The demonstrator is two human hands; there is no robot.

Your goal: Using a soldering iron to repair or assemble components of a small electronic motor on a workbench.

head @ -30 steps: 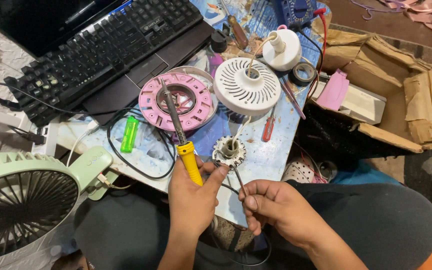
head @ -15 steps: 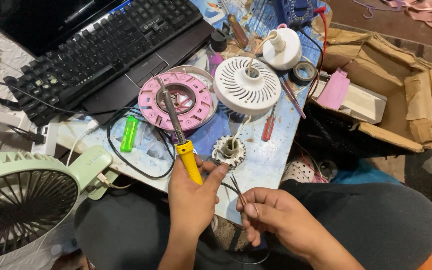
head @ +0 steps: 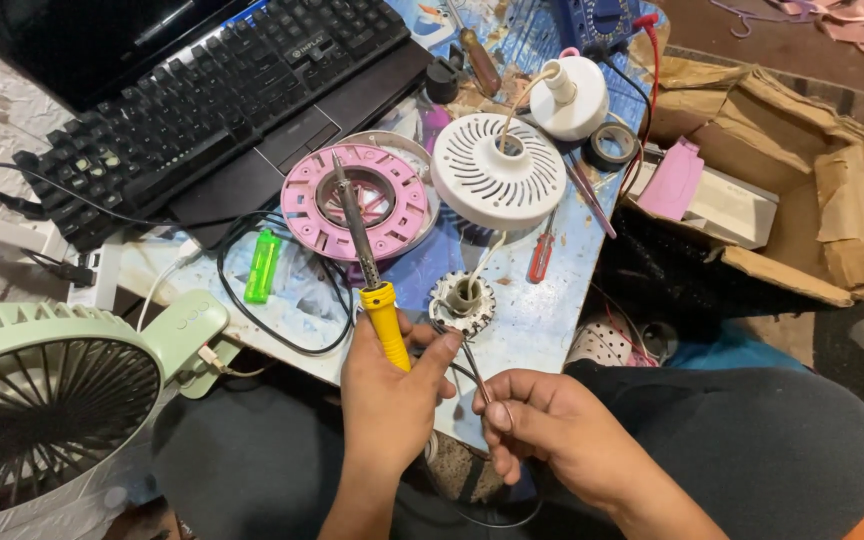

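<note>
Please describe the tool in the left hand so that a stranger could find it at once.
Start at the pink round plate beside the black keyboard. A thin dark metal rod lies across it, down to the left hand. This soldering iron alone has a bright yellow handle; the nearby screwdriver has a red one.

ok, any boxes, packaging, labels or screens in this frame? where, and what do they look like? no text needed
Laptop screen: top left, behind the black keyboard, dark, nothing readable on it.
Cardboard box: right of the table, brown, torn, flaps open.
White carton: lying inside that box, flat, rectangular.
Pink packet: resting on the white carton's left end, small, flat.
Green lighter: on the table left of the pink ring, with a small label.
</note>
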